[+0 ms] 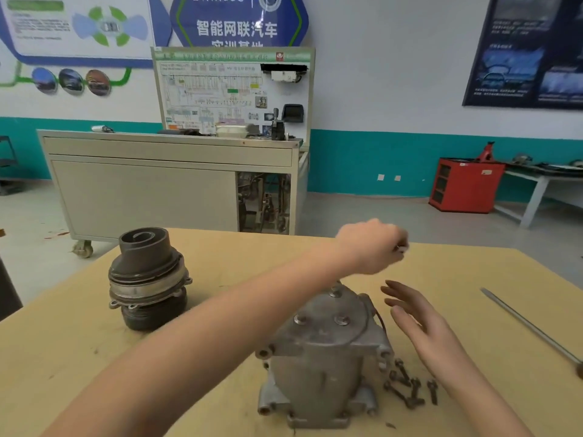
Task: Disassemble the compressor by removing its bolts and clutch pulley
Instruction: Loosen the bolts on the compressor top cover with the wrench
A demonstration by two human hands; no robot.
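The grey compressor housing (318,351) stands upright on the wooden table (220,247) in front of me. My left arm crosses over it, and my left hand (372,247) hovers above and behind it with curled fingers pinching a small metal piece, apparently a bolt (400,248). My right hand (416,320) floats just right of the housing, fingers straight and holding nothing. Several loose bolts (407,386) lie on the table at the housing's right foot. The clutch pulley assembly (148,279) stands apart at the left.
A long metal tool (533,329) lies diagonally at the table's right side. Beyond the table stand a grey training bench on castors (170,184), a red cabinet (467,184) and a white side table (542,187).
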